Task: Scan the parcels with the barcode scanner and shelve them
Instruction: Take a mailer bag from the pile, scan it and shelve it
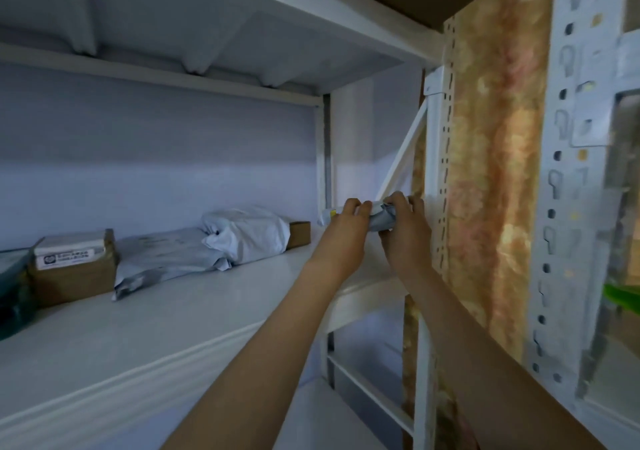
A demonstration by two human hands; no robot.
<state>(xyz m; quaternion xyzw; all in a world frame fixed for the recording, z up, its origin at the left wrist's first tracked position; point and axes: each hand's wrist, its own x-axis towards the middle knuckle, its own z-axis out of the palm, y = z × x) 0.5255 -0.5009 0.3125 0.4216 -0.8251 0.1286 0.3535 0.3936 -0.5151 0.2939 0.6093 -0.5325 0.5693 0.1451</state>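
While both hands hold it at far right end of shelf, small grey poly-bag parcel sits at shelf level, beside white upright. Left hand grips its left part, right hand curls over crumpled right end. Likely light, soft, crushable, film slippery; best held across body, not loose corner. Scanner not in view. Other parcels lie further left.

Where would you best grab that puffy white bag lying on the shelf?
Likely by the bunched fold at the near left end of the white bag, coming from the open front of the shelf. It lies flat, partly on a grey mailer, with a cardboard box behind it.
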